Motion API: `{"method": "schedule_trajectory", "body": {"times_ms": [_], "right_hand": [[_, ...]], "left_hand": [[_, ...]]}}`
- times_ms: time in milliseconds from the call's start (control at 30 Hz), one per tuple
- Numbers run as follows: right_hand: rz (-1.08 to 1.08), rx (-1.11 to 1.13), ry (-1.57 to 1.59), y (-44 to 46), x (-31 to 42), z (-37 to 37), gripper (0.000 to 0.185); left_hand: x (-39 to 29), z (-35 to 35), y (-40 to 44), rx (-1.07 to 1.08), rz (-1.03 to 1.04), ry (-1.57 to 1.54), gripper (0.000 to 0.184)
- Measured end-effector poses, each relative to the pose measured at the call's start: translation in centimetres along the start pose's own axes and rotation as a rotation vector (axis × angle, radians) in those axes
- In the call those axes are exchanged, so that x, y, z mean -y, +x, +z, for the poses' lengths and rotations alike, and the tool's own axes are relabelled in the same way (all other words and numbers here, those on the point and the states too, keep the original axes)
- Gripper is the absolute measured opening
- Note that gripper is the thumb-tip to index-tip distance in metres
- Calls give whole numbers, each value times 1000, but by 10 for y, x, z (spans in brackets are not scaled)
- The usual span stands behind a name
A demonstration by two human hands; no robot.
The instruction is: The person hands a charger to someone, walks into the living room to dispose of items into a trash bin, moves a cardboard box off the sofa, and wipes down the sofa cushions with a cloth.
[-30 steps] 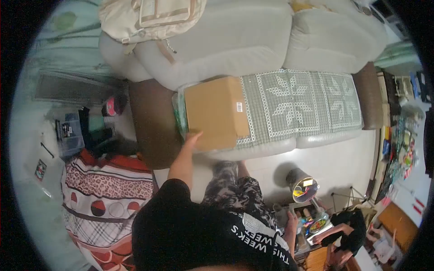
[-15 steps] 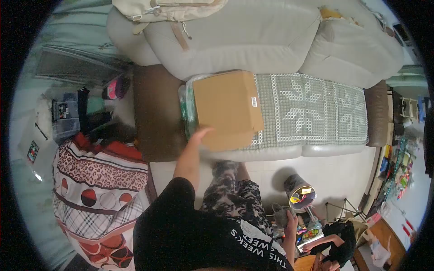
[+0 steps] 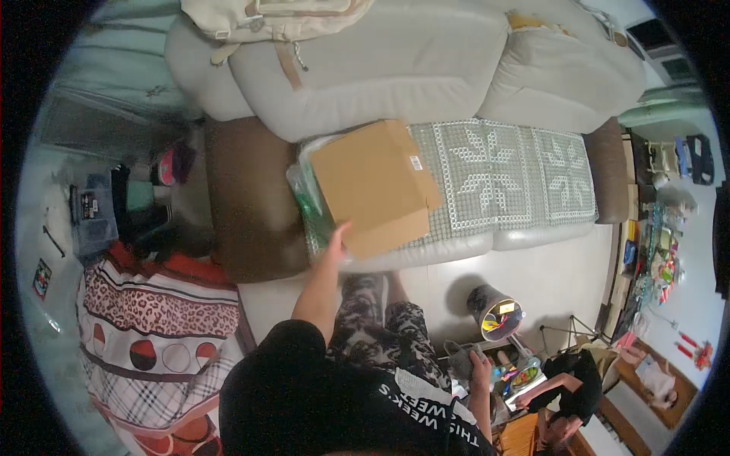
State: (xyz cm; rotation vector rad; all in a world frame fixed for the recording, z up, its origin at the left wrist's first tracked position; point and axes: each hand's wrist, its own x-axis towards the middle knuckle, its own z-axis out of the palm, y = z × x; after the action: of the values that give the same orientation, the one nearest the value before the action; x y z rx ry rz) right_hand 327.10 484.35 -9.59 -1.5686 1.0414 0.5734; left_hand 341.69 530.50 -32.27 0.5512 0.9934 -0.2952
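Note:
A flat brown cardboard box point(image 3: 372, 186) with a small white label lies on the sofa, askew over a clear plastic wrapping point(image 3: 306, 199) with green in it. My left hand point(image 3: 337, 243) is closed at the box's near left corner, thumb on top, other fingers mostly hidden. Low on the right, my right hand point(image 3: 480, 368) grips a soft grey fabric item point(image 3: 459, 362) with a thin loop; its exact kind is unclear.
The pale sofa point(image 3: 365, 83) carries a patterned crochet cover point(image 3: 494, 178) and a cream bag point(image 3: 266, 17). A round bin point(image 3: 493, 311) stands on the floor near a cluttered low table. Another person point(image 3: 566, 395) sits at lower right. Patterned bedding point(image 3: 163, 327) lies left.
The cardboard box has turned slightly counterclockwise, with my left hand now at its near left corner. My right hand still holds the grey item. The whole view has shifted a little.

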Motion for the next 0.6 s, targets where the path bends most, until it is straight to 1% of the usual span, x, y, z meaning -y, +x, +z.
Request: {"method": "schedule_trajectory", "body": {"times_ms": [67,100,167,200,233,267,300,333,367,433,467,533,567,600], "right_hand": [[-20,-19,67,-10,-2,8,32],[-34,-36,123,-15,-4,11,31],[-62,-64,150,-16,-9,20,28],[-82,-86,155,-14,-18,20,25],[-114,-88,123,7,-51,11,24],[-128,-129,174,-5,-47,16,24],[-99,-77,254,-22,-25,31,24],[-70,-17,334,-35,-11,40,23],[-81,-40,382,-34,-15,41,23],[-37,-95,301,-27,-30,45,21],[-43,-109,339,-31,-32,47,21],[-80,-89,430,-42,-34,51,20],[-84,-103,461,-39,-46,53,20],[-82,-166,430,-25,-70,50,19]], "left_hand": [[7,-4,-8,-94,42,-36,45],[6,-5,-17,-75,43,-17,45],[-3,-12,-38,-41,14,-74,48],[-10,-10,-57,6,2,-37,47],[-20,-4,-83,59,-13,6,47],[-25,0,-103,42,-2,6,45],[-30,-6,-114,30,-26,32,43],[-33,-3,-132,74,-14,87,43],[-41,2,-155,113,3,138,42],[-48,13,-195,148,54,277,40],[-45,-1,-189,172,53,310,40],[-41,-33,-165,184,-23,257,38],[-44,-32,-167,202,-27,286,38],[-45,-27,-169,196,-47,319,37]]}}
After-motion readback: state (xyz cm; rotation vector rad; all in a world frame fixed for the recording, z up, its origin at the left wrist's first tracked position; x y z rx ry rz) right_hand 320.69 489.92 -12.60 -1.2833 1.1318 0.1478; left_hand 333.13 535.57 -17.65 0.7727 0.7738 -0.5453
